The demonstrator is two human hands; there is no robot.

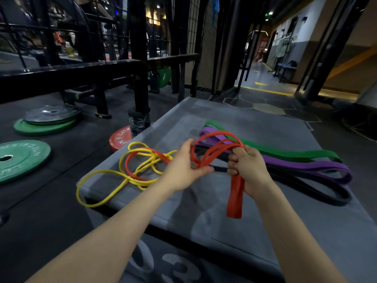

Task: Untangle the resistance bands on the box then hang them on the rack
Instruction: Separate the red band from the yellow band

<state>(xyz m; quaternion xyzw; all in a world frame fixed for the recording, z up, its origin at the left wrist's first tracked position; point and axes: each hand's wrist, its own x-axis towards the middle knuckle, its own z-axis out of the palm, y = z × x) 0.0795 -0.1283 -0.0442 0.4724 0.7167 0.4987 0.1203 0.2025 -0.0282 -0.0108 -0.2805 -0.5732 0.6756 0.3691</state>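
— Two bare forearms come up from six o'clock over the grey box (234, 221), which has pale numerals on its near face. What are the hands doing?

— Right hand (247, 170), just right of centre, has its fingers curled tight round the red band (235, 197); a flat doubled end hangs down from the fist toward six o'clock, and red loops fan out above it toward twelve.

— And the other?

— Left hand (183, 166) pinches those same red loops between thumb and fingers, just beside the right fist.

— Where's the rest of the tangle?

— At nine o'clock from the hands, the yellow band (102, 172) lies on the box top, knotted with a thin red strand, one loop drooping over the box edge. At three o'clock the green band (295, 154), purple band (318, 166) and black band (318, 190) lie side by side, stretched across the top.

— Around the box?

— Green weight plates (18, 158) on the floor at nine o'clock, a red plate (120, 139) by a black rack post (138, 58) toward eleven.
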